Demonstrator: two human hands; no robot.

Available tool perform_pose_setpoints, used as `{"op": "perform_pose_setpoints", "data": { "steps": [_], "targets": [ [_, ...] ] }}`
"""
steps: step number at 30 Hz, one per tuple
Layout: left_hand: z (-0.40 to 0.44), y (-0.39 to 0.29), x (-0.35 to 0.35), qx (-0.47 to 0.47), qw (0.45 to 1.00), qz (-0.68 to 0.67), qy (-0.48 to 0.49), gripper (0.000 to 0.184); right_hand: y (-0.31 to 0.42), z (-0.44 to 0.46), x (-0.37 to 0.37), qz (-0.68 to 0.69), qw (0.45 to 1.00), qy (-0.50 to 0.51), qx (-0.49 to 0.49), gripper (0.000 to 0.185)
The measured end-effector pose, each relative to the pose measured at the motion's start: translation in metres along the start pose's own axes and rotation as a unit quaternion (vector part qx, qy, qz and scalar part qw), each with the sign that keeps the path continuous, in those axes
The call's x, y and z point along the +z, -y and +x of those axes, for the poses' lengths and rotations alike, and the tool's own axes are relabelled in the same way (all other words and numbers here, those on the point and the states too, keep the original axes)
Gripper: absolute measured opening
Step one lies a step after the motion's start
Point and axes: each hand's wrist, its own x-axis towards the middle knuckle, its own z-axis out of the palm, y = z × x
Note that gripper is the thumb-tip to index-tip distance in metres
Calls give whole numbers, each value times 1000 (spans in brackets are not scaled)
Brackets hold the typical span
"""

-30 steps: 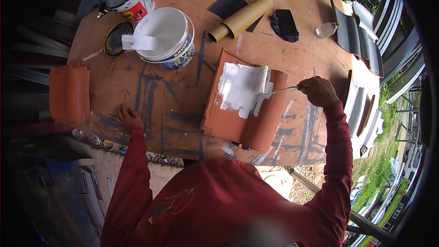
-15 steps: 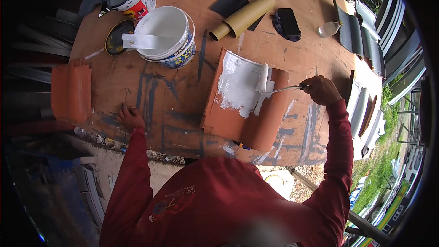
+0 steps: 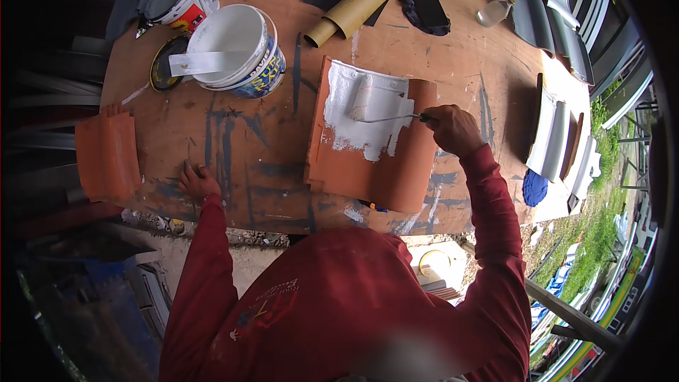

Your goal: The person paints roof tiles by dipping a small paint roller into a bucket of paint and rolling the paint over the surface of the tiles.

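Note:
A terracotta roof tile [image 3: 353,177] lies on the wooden table, its upper part coated with wet white paint [image 3: 378,138]. My right hand [image 3: 454,129] is closed around the handle of a paint roller [image 3: 363,99], whose white sleeve rests on the painted area. On the left of the table my left hand [image 3: 200,182] lies on the bare wood with its fingers apart, holding nothing. A white bucket of paint [image 3: 260,76] stands above and between the hands, with a flat white strip [image 3: 205,64] across its rim.
A second paint bucket [image 3: 191,10], a black lid [image 3: 165,67] and an orange tile [image 3: 109,155] are at the left. Farther back are a brown roll [image 3: 361,6], a black phone [image 3: 428,8] and a clear bottle [image 3: 493,13]. Grey tiles [image 3: 530,21] line the right edge.
The roller and my right hand have moved left across the painted part of the tile. The view has shifted a little, and a blue object now shows at the right edge.

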Motion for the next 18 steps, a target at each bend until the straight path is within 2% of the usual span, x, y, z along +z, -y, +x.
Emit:
{"op": "perform_pose_setpoints", "data": {
  "steps": [1,3,5,6,8,11,13,16,18],
  "targets": [
    [-2,0,-1,-12,1000,1,10,52,-11,-8,-13,-12,1000,16,-10,13],
    [-3,0,0,-16,1000,1,8,52,-5,-32,-57,-121,992,32,6,10],
    [-3,-2,0,-17,1000,0,1,51,9,-52,-90,-125,985,81,83,9],
    [-3,-2,-1,-20,1000,5,2,51,16,-64,-102,-125,985,78,85,9],
    [-1,-1,1,-21,1000,10,3,51,27,-88,-114,-177,982,7,65,8],
    [-3,2,5,-19,1000,12,0,51,34,-116,-106,-140,985,-19,101,14],
    [-2,3,8,-10,1000,18,-22,51,46,-126,-90,-92,991,9,94,14],
    [-1,3,10,-9,999,19,-32,50,60,-124,-49,-103,993,31,58,10],
    [-2,2,7,-12,1000,13,-26,50,52,-111,-6,-107,994,37,-5,12]
  ]
}}
